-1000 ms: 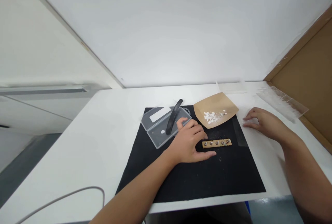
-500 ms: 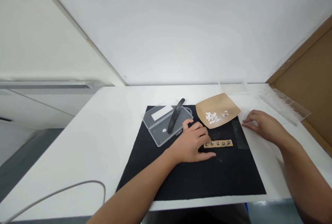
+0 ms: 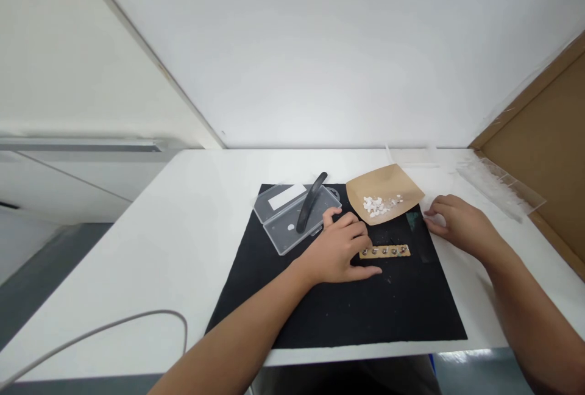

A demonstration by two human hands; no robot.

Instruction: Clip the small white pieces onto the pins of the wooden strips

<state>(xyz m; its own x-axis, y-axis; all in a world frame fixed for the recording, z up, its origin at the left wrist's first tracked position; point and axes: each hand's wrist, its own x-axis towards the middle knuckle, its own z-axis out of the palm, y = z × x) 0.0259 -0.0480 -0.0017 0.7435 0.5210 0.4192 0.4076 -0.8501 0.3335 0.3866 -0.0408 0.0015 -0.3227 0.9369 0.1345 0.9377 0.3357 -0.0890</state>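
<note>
My left hand [image 3: 343,250] rests on the black mat, thumb stretched out and fingers apart. Its index fingertip touches the left end of a narrow tan strip [image 3: 388,252] that bears a row of several small metal pieces. At the mat's right edge my right hand [image 3: 459,223] is closed in a pinch, thumb and fingertips at the edge of a clear film piece [image 3: 423,242]. The film lies partly on the mat and shows a greenish glint. Exactly how its edge sits between the fingertips is hard to see.
An open clear plastic case [image 3: 286,233] with a black curved handle-like piece [image 3: 311,203] across it lies on the mat [image 3: 356,316]. A brown paper tray [image 3: 379,178] holds white flakes [image 3: 377,205]. A clear compartment box [image 3: 500,191] stands right, beside cardboard [image 3: 543,114]. A cable [image 3: 137,314] lies front left.
My right hand has shifted slightly left, onto the mat's right edge, and the film there now catches a greenish glint. My left hand stays at the tan strip.
</note>
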